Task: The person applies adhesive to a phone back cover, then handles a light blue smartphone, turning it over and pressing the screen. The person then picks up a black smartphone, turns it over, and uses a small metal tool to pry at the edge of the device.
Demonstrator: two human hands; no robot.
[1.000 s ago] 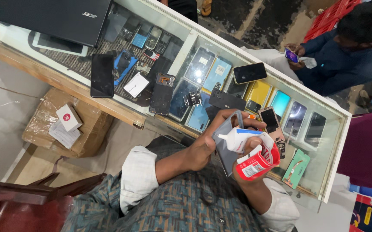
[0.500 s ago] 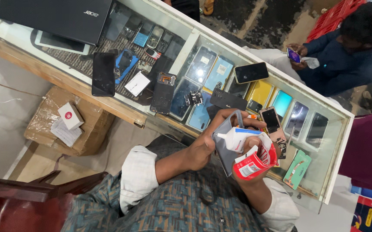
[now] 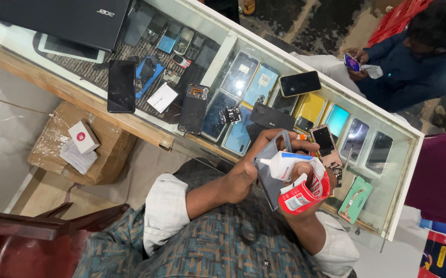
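Grey, flat, rounded-corner phone back panel gripped in the left hand, fingers curled round its upper edge, held just above the near rim of the glass-topped display counter. Right hand clenched on a small white glue tube with a pointed nozzle, nozzle tip touching the grey panel's face. Same right hand also clutching a red and white torn packet, pressed against the palm below the tube. Both forearms bare below rolled white cuffs, patterned teal shirt beneath.

On the counter, well apart from the hands: black closed laptop at the far left; black slab phone lying face down near the wooden edge; small white card just beside it; dark phone frame with exposed parts to the right of the card; black phone lying across the glass; pink-edged phone with dark screen near the right hand; green flat phone cover by the counter's right end. Under the glass, rows of coloured phone cases. Below the counter, brown cardboard box carrying a small white box. Beyond the counter, a seated person in dark blue holding a lit phone.
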